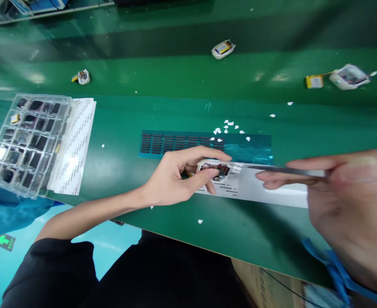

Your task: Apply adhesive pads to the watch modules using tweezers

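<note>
White casing is clamped in my left hand, open with circuitry bare, so seemingly unfinished, while my right hand grips blurred tweezers beside it and three more open casings lie beyond my hands on the table.

One view from the wearer's head, forward and down (fairly near) onto the green workbench.

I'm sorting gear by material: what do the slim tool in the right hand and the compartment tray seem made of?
Slim tool: probably smooth metal, from its grey sheen, though blurred. Compartment tray: likely glossy clear plastic; see-through walls catch highlights.
</note>
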A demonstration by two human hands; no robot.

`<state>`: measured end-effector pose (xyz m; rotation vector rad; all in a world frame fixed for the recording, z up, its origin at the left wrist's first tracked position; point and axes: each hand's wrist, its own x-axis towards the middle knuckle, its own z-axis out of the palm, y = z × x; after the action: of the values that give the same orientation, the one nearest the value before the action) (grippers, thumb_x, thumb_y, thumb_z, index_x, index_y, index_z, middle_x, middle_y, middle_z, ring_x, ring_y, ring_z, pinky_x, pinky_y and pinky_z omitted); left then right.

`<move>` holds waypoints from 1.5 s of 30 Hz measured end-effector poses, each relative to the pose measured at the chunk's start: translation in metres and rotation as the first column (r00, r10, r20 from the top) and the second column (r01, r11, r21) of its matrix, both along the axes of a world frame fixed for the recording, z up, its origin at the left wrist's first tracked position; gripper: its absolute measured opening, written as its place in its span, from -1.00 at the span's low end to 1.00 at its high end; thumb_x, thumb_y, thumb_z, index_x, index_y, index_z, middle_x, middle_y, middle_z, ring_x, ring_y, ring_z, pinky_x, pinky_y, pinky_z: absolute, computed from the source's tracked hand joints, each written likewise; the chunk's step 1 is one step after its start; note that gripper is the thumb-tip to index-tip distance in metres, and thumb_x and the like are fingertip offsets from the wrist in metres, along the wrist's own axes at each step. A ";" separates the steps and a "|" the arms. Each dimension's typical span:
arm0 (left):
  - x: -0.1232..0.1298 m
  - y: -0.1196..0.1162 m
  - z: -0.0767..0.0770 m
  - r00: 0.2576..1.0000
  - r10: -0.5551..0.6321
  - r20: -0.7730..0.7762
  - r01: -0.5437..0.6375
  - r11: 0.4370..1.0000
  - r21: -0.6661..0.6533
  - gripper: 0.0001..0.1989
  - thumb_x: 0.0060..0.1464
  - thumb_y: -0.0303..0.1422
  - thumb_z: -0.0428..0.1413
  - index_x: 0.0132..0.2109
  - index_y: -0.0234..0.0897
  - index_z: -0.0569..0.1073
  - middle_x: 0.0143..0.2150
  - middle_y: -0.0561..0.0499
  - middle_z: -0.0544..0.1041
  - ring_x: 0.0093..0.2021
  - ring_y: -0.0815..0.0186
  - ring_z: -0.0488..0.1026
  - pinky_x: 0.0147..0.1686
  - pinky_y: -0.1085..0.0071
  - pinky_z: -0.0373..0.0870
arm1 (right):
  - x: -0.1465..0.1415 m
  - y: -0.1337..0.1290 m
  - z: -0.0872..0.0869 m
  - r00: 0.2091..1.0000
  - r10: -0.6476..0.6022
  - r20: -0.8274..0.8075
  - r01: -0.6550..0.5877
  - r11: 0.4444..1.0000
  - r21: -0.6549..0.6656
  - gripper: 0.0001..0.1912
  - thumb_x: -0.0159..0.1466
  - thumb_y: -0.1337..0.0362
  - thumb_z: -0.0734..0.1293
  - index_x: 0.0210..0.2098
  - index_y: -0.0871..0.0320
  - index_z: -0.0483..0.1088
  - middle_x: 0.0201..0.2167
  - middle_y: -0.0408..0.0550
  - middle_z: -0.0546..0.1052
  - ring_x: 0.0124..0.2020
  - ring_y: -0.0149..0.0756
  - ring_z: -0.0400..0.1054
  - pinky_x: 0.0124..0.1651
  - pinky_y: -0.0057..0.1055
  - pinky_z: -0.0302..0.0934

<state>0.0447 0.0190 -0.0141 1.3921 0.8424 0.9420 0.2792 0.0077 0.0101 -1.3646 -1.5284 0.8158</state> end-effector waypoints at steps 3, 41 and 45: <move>-0.001 0.000 0.001 0.992 -0.064 0.112 0.076 0.991 -0.107 -0.70 0.27 -0.44 0.20 0.13 -0.30 0.51 -0.17 -0.05 0.69 -0.21 0.24 0.74 -0.25 0.45 0.63 | -0.018 0.001 0.000 0.998 0.006 -0.070 -0.002 0.998 0.057 -0.72 0.44 0.08 0.37 -0.36 -0.02 0.60 -0.43 -0.10 0.66 -0.44 -0.17 0.61 -0.42 -0.22 0.51; -0.006 0.009 -0.012 0.942 0.258 -0.215 -0.129 0.869 0.478 -0.74 0.38 -0.41 0.07 0.13 -0.30 0.54 0.07 -0.13 0.70 -0.06 0.30 0.69 -0.02 0.35 0.60 | 0.005 0.058 -0.008 0.910 0.152 0.385 -0.250 0.944 0.217 -0.82 0.39 0.13 0.38 -0.27 -0.05 0.64 -0.28 -0.09 0.71 -0.35 -0.22 0.57 -0.43 -0.26 0.34; -0.010 0.021 -0.020 0.881 0.275 -0.384 0.053 0.750 0.660 -0.79 0.43 -0.41 0.02 0.07 -0.30 0.52 0.10 -0.12 0.68 0.16 0.22 0.61 0.20 0.18 0.48 | 0.011 0.078 -0.020 0.903 0.262 0.341 -0.313 0.944 0.104 -0.72 0.38 0.07 0.35 -0.36 0.01 0.63 -0.30 -0.08 0.71 -0.31 -0.23 0.57 -0.32 -0.29 0.42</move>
<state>0.0348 0.0398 -0.0338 2.2736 1.0044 1.0743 0.2898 0.0862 -0.0096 -1.2124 -2.0453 0.6503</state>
